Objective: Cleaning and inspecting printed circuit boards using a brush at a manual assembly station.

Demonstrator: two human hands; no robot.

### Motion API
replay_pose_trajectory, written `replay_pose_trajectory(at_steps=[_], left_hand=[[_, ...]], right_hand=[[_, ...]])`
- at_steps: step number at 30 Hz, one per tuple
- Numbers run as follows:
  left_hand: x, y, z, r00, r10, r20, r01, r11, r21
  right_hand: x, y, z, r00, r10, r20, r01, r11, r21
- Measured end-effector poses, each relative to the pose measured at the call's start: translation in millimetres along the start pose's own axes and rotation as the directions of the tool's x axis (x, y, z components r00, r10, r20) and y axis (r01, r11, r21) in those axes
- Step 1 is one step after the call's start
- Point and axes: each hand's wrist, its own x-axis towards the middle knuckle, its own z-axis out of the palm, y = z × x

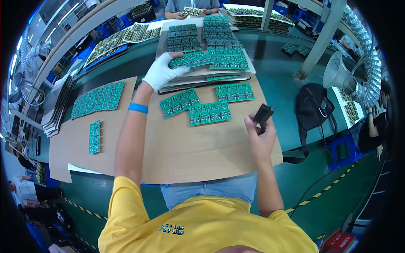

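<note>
My left hand [161, 71], in a white glove, reaches forward and grips the near end of a green circuit board panel [192, 59] lying on a stack of cardboard sheets [202, 76]. My right hand [260, 135], bare, is raised above the brown cardboard sheet [198, 147] and holds a small black block-shaped tool [263, 114]. Three more green panels [179, 102], [209, 113], [234, 92] lie flat on the cardboard between my hands.
Rows of green panels [98, 100] and one small panel [95, 137] lie at the left. More panels [204, 36] cover the far sheets. A black bag [314, 111] and a funnel-ended duct [339, 74] are at the right. Another person's hands [192, 12] work across the green table [274, 55].
</note>
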Motion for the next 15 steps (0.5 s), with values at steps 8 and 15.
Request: replay_pose_trajectory(at_steps=[8, 15], left_hand=[[21.7, -16.0, -6.4, 0.995, 0.051, 0.08, -0.082, 0.888, 0.452], [-8.4, 56.6, -18.1, 0.997, -0.069, 0.04, 0.02, 0.698, 0.716]], right_hand=[[-4.6, 24.5, -19.9, 0.998, 0.059, -0.017, -0.061, 0.986, -0.155], [-9.0, 29.3, -17.8, 0.993, -0.087, 0.079, 0.105, 0.959, -0.261]])
